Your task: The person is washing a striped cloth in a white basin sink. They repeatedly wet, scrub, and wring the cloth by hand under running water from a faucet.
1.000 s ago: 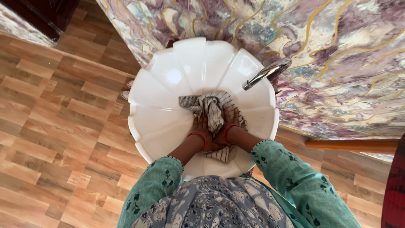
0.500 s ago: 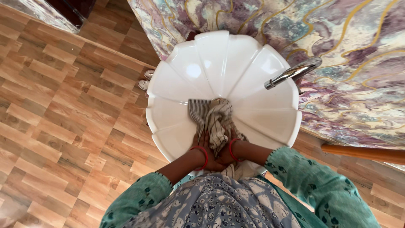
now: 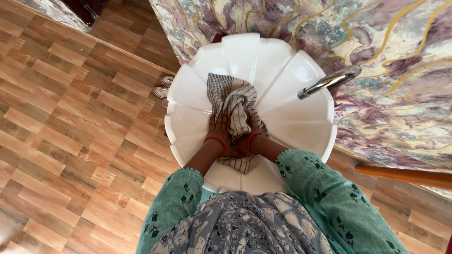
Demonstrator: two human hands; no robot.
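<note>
Wood floor; white basin (image 3: 282, 70) holds striped cloth (image 3: 235, 101), left hand (image 3: 219, 130), right hand (image 3: 248, 134) grasping it.

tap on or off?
Off, as far as it shows: no stream falls from the tap into the sink. Both hands press the bunched striped cloth.

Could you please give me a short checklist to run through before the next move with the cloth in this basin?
1. Left hand on the striped cloth: ok.
2. Right hand on the cloth: ok.
3. Cloth lies inside the white basin, none over the rim: ok.
4. Chrome tap running: no water visible; cannot tell.
5. Drain clear: hidden by the cloth; cannot tell.
6. Teal sleeves clear of the cloth: ok.
</note>
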